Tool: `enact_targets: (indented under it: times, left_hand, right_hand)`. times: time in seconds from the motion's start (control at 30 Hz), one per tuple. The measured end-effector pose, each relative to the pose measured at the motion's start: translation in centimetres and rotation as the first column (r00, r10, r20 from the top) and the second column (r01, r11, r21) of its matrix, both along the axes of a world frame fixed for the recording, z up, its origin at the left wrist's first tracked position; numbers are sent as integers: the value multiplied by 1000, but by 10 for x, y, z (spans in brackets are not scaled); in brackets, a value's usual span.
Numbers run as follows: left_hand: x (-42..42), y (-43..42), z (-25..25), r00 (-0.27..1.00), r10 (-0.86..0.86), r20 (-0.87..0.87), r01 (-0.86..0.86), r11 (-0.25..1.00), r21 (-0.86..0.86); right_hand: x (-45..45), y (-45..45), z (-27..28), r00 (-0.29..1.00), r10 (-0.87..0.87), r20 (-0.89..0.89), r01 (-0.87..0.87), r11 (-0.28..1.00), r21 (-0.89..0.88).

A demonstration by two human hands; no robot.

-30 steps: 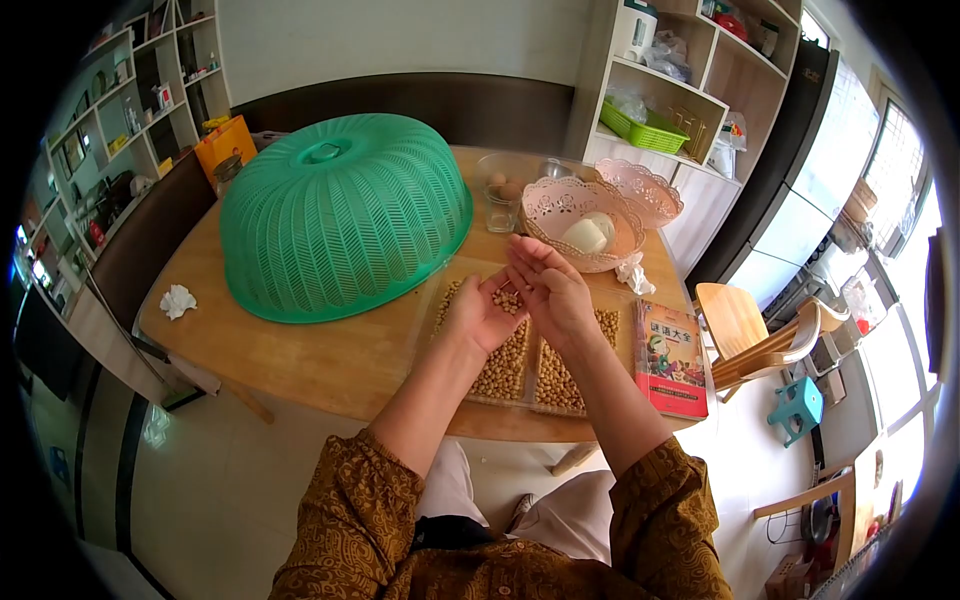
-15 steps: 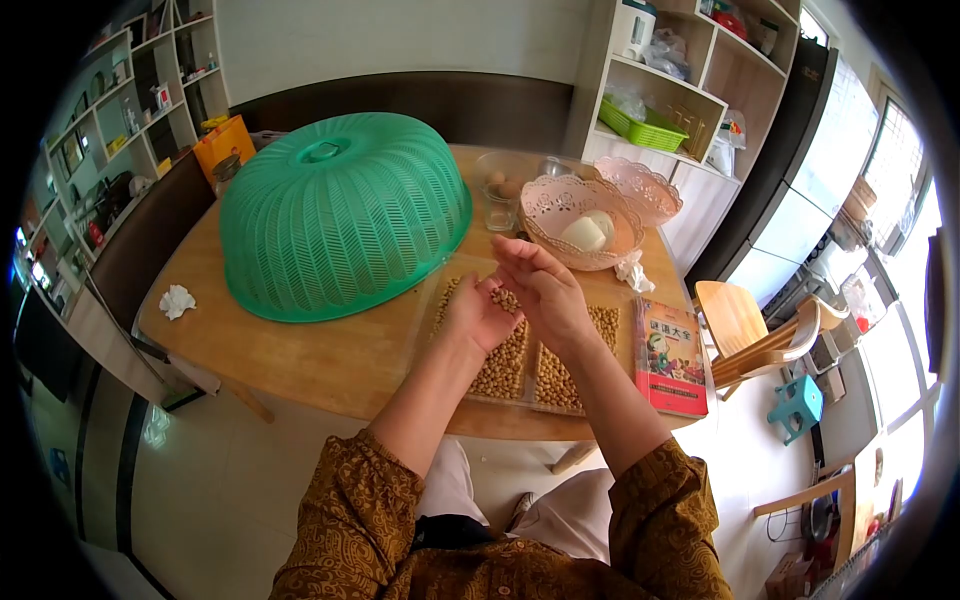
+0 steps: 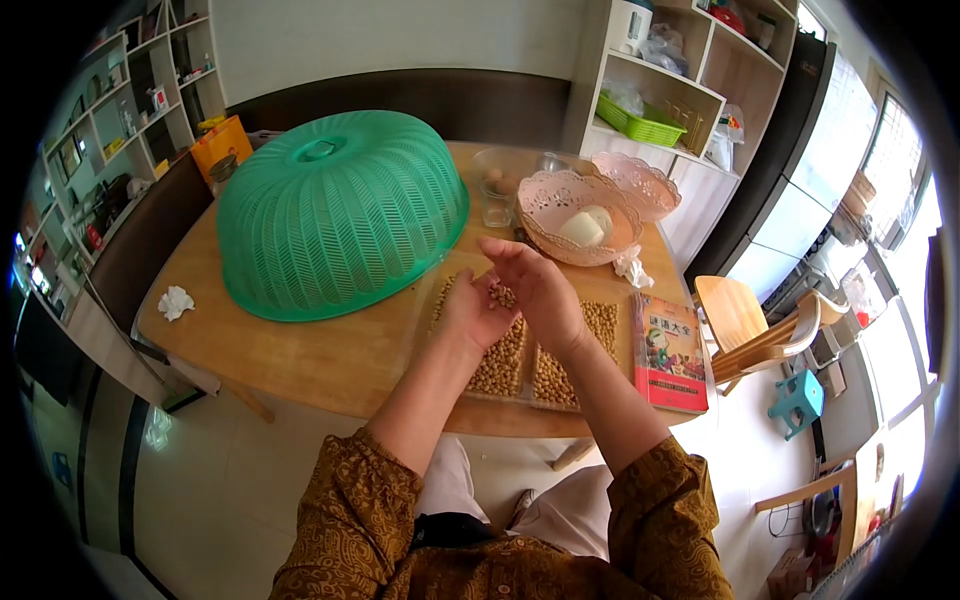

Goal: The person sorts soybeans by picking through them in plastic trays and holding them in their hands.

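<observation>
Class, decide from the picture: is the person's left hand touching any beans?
Touching: the head view shows a few beans resting on the left hand, in its cupped palm.

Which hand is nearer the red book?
Right: the right hand is left of the red book; the left hand is farther left, beans in its palm.

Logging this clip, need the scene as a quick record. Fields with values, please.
left hand: palm up, cupping a few beans
right hand: open, beside the left, above the table
under hands: more beans, spread in sections
right of beans: red book
left of beans: large green cover
beyond hands: two pink baskets, the nearer holding something white
</observation>
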State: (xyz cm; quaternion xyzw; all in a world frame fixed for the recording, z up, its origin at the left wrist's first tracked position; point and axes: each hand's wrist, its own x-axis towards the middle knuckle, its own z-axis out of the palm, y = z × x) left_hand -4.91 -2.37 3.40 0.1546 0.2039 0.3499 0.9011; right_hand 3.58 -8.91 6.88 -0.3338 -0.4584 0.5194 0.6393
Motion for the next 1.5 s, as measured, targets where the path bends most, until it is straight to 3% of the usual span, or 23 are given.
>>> enact_targets:
  times: [0.1, 0.2, 0.27, 0.5, 0.57, 0.6, 0.67, 0.8, 0.87, 0.9, 0.97, 1.0, 1.07, 1.1, 1.23, 1.3, 1.43, 1.5]
  left_hand:
    - [-1, -1, 2, 1000, -29, -5, 29, 1000, -6]
    - [-1, -3, 10, 997, 68, 41, -67, 997, -23]
    - [-1, 10, 1, 987, 157, 35, -160, 971, 176]
    - [-3, 1, 18, 940, 319, -120, -239, 868, 435]
    - [-3, 0, 15, 903, 409, -130, -229, 716, 660]
    - [-3, -1, 15, 903, 410, -129, -229, 713, 662]
    - [-1, -4, 15, 860, 468, -205, -182, 656, 733]
    - [2, -8, 13, 835, 470, -287, -136, 682, 719]
    - [4, -2, 3, 846, 295, -444, 70, 763, 642]
    - [5, -2, 0, 847, 295, -443, 71, 763, 643]
    - [8, -4, -6, 763, 272, -586, 321, 628, 709]
    - [6, -12, 2, 706, 323, -631, 366, 597, 714]
    - [15, 12, -32, 668, 427, -610, 345, 548, 762]
    - [16, 16, -33, 625, 522, -580, 333, 494, 803]
    - [13, 12, -28, 547, 630, -551, 315, 455, 833]
    - [8, 4, -18, 392, 801, -451, 392, 298, 870]
    - [6, -8, -10, 419, 870, -260, 292, 142, 946]
    - [2, -14, -6, 438, 831, -344, 476, 110, 872]
  right_hand:
    - [1, 1, -1, 996, -54, -66, 53, 998, -16]
    - [11, 8, -7, 987, -101, -128, 105, 994, 26]
    - [20, 11, -10, 964, -103, -246, 120, 991, 55]
    - [23, 9, -10, 918, -230, -324, 242, 970, -1]
    - [24, 9, -10, 924, -226, -309, 237, 972, -3]
    - [24, 9, -10, 924, -224, -310, 236, 972, 1]
    - [25, 9, -10, 911, -253, -325, 261, 965, -20]
    - [27, 10, -12, 898, -283, -338, 290, 956, -29]
    - [29, 11, -14, 889, -296, -348, 299, 953, -45]
    - [29, 11, -15, 889, -296, -348, 300, 953, -44]
    - [29, 10, -16, 896, -326, -301, 324, 944, -59]
    - [28, 10, -15, 898, -323, -299, 321, 945, -57]
    - [26, 8, -13, 890, -348, -295, 342, 937, -75]
    - [26, 9, -13, 890, -348, -296, 343, 937, -71]
    - [28, 9, -15, 883, -375, -284, 363, 927, -96]
    - [27, 10, -16, 882, -372, -289, 361, 928, -92]
    - [32, 14, -21, 878, -375, -298, 370, 926, -74]
    - [34, 16, -24, 879, -377, -291, 373, 925, -73]
